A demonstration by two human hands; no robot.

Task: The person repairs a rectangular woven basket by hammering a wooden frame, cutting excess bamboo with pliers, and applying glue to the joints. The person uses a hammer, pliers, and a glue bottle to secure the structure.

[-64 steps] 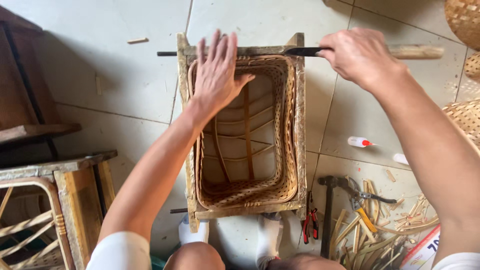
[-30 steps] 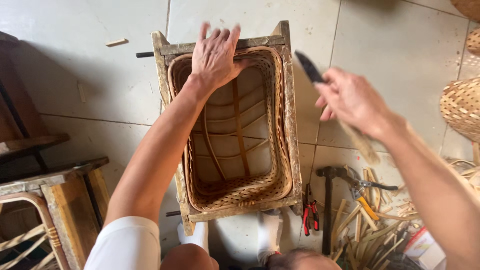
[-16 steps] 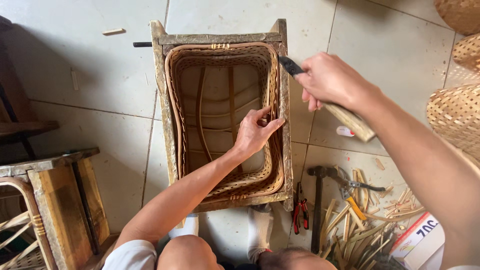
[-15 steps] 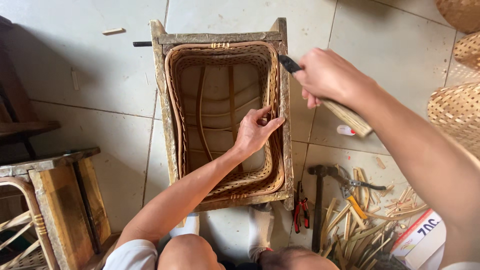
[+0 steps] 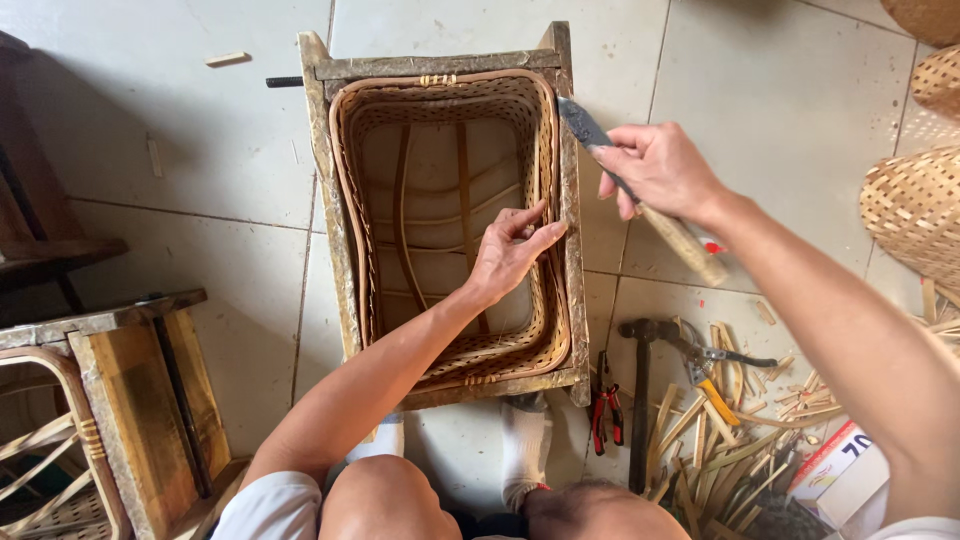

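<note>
A rectangular woven bamboo basket [image 5: 350, 215] sits inside a rough wooden frame [image 5: 438, 64] on the tiled floor. My left hand [image 5: 510, 252] reaches into it and pinches the weave at the inner right wall. My right hand [image 5: 660, 170] grips a knife [image 5: 582, 125] by its wooden handle; the dark blade points up-left, its tip over the frame's right rail.
To the right of the frame lie a hammer [image 5: 640, 385], red-handled pliers [image 5: 604, 410], cutters [image 5: 715, 360] and several bamboo slivers [image 5: 730, 440]. Woven baskets [image 5: 915, 205] stand at the right edge. Another wooden frame [image 5: 120, 400] stands at the lower left. My feet [image 5: 525, 450] brace the near rail.
My left hand left the far rim and came down inside the basket to the right wall. My right hand swung the knife from lying across the far rail to the right rail.
</note>
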